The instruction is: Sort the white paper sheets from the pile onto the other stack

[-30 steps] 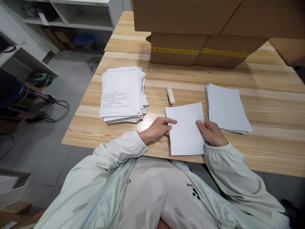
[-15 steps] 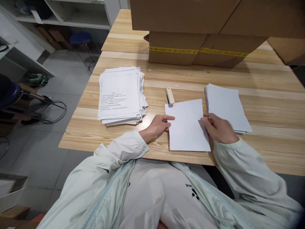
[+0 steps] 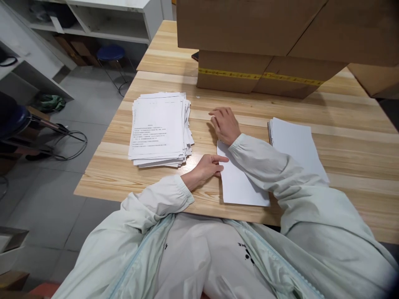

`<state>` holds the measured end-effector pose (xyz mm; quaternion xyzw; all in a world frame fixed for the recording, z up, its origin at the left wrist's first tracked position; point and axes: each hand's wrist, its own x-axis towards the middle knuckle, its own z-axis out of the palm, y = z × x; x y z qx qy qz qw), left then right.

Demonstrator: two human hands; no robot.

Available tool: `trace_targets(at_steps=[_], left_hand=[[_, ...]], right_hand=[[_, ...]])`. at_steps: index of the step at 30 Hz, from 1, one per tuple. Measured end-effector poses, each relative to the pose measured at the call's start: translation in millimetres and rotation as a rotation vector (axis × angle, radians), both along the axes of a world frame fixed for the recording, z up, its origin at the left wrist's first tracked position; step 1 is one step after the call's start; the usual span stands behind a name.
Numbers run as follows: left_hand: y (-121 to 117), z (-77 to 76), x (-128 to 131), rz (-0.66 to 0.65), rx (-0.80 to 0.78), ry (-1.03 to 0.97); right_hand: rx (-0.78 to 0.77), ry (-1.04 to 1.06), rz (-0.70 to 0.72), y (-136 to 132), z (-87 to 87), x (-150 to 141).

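Note:
My left hand [image 3: 205, 168] is at the left edge of a white sheet of paper [image 3: 241, 189], index finger laid on top and the fingers closed about the edge. Reaching across the sheet, my right hand [image 3: 226, 125] is above its upper left corner, palm down, with fingers bent and a gap between thumb and fingers. No object shows in that gap. The stapler seen earlier at this spot is hidden beneath the right hand. My right sleeve covers much of the sheet's right side.
Left on the wooden table [image 3: 102, 174] lies a thick, uneven stack of printed papers [image 3: 157, 128]. A stack of blank-topped paper [image 3: 296, 141] lies at the right. Cardboard boxes [image 3: 230, 81] with yellow tape stand at the back. A blue stool [image 3: 110, 52] is beyond the table.
My right hand has left the sheet's right edge and moved left and away from me, over the stapler. My left hand stays at the left edge. The view has tilted slightly.

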<state>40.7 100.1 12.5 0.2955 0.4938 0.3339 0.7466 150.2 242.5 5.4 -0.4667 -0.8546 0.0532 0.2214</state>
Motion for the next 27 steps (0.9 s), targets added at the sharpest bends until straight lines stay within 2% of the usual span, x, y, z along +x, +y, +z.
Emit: trace_targets(at_steps=[4,8,10,13,16,18,20,22,23,25,27], left_hand=[[2.3,1.0,0.0,-0.004,-0.015,-0.018],[4.7,4.3,1.2,0.000,-0.034,-0.015],[1.6,5.6,0.5,-0.005,-0.030,0.003],[-13.6,8.5,-4.8,-0.024,-0.022,0.017],[-38.4,14.0,-15.2,-0.050,0.056,0.034],[-53.7,18.3,-22.8,-0.039,0.224,0.106],[-63.4,22.2,-28.4,0.015,0.424,0.199],[-66.1,24.8,-30.4,0.073,0.581,0.265],[-65.2,25.7,-29.9,0.092,0.634,0.284],[-60.8,26.4,-26.4,0.099,0.693,0.304],[-55.3,25.9,-21.9,0.078,0.697,0.274]], right_hand=[[-0.036,0.048,-0.033,-3.1,-21.2,-6.3],[-0.041,0.028,-0.074,-2.7,-17.2,-7.1],[0.001,0.029,-0.073,-2.5,-2.4,-3.4],[0.098,0.105,-0.074,-19.2,35.1,22.4],[0.067,0.176,-0.176,-65.9,69.0,76.6],[-0.064,0.167,-0.340,-108.7,74.8,116.4],[-0.320,0.229,-0.464,-152.7,64.6,145.0],[-0.537,0.431,-0.434,-191.2,44.8,154.4],[-0.593,0.537,-0.414,-206.5,34.5,152.0],[-0.593,0.684,-0.445,-226.8,19.2,139.4],[-0.465,0.712,-0.590,-231.2,15.6,129.2]])
